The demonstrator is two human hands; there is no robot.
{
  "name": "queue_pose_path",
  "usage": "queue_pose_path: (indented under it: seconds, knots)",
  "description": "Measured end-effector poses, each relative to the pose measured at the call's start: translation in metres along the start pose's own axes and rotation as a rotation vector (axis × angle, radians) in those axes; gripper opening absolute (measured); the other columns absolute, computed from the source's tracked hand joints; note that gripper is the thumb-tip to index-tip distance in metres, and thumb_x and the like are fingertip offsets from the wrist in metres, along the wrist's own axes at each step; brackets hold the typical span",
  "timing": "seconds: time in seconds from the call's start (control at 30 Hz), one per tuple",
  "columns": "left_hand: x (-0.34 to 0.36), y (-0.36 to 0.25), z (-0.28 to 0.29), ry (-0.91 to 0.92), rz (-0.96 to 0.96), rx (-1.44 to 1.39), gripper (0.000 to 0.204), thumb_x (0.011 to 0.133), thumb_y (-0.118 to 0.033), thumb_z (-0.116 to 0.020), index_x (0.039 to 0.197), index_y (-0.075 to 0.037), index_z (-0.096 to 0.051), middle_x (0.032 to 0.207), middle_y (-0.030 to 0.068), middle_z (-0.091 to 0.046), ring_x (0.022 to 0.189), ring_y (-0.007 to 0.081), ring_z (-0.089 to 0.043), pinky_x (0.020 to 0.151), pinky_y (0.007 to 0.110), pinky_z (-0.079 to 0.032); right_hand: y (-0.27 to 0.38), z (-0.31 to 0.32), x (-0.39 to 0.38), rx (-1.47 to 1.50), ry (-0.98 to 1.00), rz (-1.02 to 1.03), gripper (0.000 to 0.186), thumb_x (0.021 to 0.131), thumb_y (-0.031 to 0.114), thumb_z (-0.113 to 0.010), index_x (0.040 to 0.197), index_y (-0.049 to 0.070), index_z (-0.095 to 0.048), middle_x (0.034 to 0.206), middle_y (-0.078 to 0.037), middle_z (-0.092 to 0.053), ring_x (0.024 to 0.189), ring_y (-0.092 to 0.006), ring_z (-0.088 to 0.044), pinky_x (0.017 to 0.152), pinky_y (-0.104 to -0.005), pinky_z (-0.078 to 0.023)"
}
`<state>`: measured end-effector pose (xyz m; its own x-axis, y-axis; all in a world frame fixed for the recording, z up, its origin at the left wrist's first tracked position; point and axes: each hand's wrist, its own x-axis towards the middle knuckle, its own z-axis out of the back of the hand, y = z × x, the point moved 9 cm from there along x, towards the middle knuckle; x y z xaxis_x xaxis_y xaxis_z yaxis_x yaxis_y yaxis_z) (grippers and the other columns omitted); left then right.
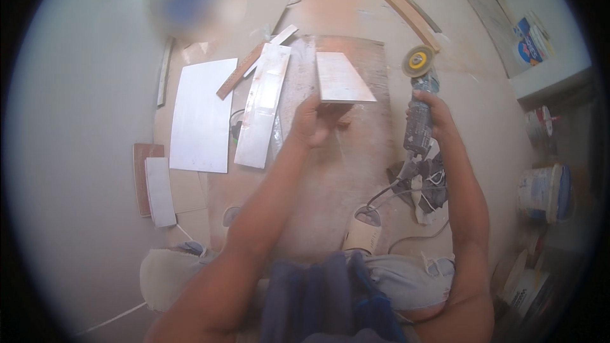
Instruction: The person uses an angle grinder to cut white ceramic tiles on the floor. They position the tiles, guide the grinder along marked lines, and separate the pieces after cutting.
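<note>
My left hand (316, 124) grips a cut piece of white tile (343, 79) from below, its thumb at the near left corner and the other fingers hidden under it. The tile has one slanted side and is held above a dusty board (368, 133). In my right hand (433, 114) is an angle grinder (418, 128), its fingers wrapped round the dark body. The grinder's round disc (418, 61) with a yellow centre points away from me, to the right of the tile and apart from it. A cord (391, 187) runs from the grinder's near end.
Left of the board lie a large white tile (202, 117), a long tile strip (264, 108) and a brown strip (241, 71). Wooden strips (403, 13) lie at the far right. Buckets (543, 194) stand along the right. Dark rumpled cloth (432, 184) lies by my right forearm.
</note>
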<state>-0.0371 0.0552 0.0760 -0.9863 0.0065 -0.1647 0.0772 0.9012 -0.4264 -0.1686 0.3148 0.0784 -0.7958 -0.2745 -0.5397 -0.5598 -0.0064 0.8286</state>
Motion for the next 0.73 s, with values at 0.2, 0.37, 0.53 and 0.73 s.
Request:
queue_pose_path:
  seconds: [0.2,0.37,0.53,0.73]
  knots:
    - [-0.007,-0.018,0.005,-0.041,-0.092,0.062,0.039,0.100,-0.022,-0.054,0.133,-0.001,-0.057,0.130,0.0097,-0.062,0.121,0.0244,-0.059,0.109,0.043,-0.045,0.006,-0.004,-0.004,-0.029,-0.053,0.041,0.032,0.083,0.025,-0.074,0.099,0.001,-0.060,0.079,-0.011,-0.065,0.064,-0.0227,-0.068,0.059,-0.0362,-0.060]
    - [-0.008,-0.017,0.001,-0.050,-0.093,0.046,0.038,0.101,-0.019,-0.052,0.134,-0.001,-0.056,0.130,0.0097,-0.062,0.122,0.0246,-0.059,0.109,0.043,-0.045,0.007,-0.007,-0.005,-0.024,-0.021,0.042,0.031,0.084,0.024,-0.074,0.099,0.000,-0.061,0.080,-0.011,-0.065,0.065,-0.0224,-0.069,0.059,-0.0357,-0.060]
    - [-0.011,-0.016,0.003,-0.046,-0.070,0.060,0.042,0.101,-0.022,-0.050,0.135,0.003,-0.054,0.130,0.0131,-0.062,0.122,0.0273,-0.058,0.109,0.046,-0.045,0.013,-0.014,-0.014,0.011,-0.041,0.040,0.029,0.083,0.020,-0.076,0.098,-0.001,-0.063,0.078,-0.008,-0.064,0.062,-0.0208,-0.066,0.056,-0.0359,-0.056]
    - [-0.021,-0.006,-0.004,0.160,-0.019,-0.088,0.057,0.098,-0.035,-0.050,0.143,-0.001,-0.047,0.142,0.0161,-0.054,0.131,0.0328,-0.052,0.114,0.050,-0.039,0.008,-0.010,-0.007,0.011,-0.022,0.028,0.034,0.083,0.021,-0.076,0.103,-0.004,-0.063,0.083,-0.010,-0.065,0.069,-0.0202,-0.068,0.062,-0.0357,-0.057]
